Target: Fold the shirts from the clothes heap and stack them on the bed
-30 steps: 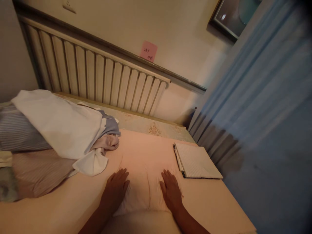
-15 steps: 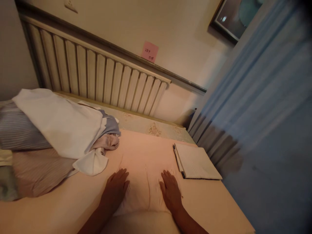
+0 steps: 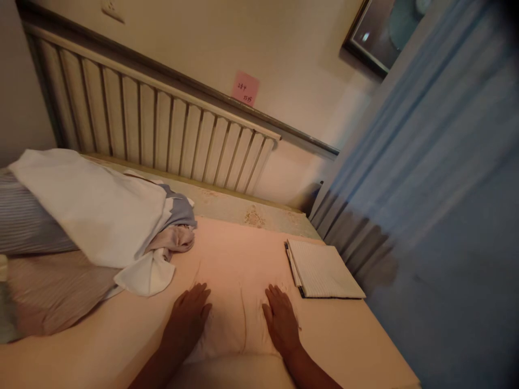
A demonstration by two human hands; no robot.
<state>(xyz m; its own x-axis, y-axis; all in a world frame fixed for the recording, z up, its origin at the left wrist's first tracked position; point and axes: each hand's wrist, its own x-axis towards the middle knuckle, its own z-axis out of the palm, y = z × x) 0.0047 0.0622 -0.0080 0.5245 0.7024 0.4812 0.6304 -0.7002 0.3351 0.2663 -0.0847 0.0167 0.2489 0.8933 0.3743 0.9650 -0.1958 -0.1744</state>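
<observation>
A pale pink cloth (image 3: 227, 329) with a lengthwise crease lies on the pink-covered bed (image 3: 344, 346), between my hands. My left hand (image 3: 188, 313) rests flat on its left side, fingers stretched away from me. On its right side lies my right hand (image 3: 281, 319), also flat with the fingers out. The cloth nearly matches the bed cover, so its exact outline is hard to make out. Beyond my right hand sits a folded striped white cloth (image 3: 324, 267) with dark edging.
On the left is a heap of loose clothes, with a white cloth (image 3: 93, 205) on top and a mauve striped one (image 3: 60, 286) below. A radiator (image 3: 162, 124) runs along the wall behind the bed. A blue curtain (image 3: 438, 216) hangs on the right.
The whole view has shifted slightly, with most things a little further left. Both hands stay flat on the cloth, and nothing has been picked up.
</observation>
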